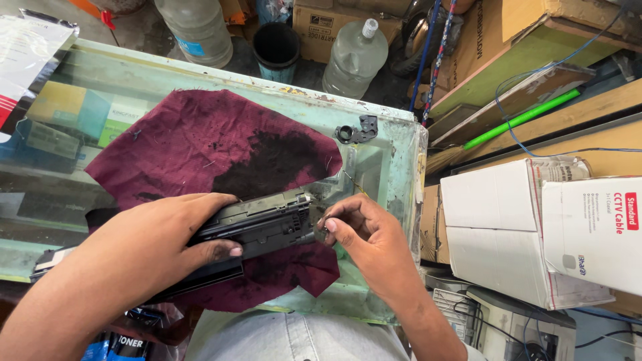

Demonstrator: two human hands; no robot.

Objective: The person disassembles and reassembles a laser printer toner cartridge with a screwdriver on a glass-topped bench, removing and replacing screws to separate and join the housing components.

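A black cartridge (257, 227) lies on a maroon cloth (200, 144) with a black stain.

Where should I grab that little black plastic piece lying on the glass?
Probably pinch the small black bracket from above, by its flat squarish right end. It lies flat and alone on the glass counter, clear of the maroon cloth; its left end is a ring, harder to pinch.
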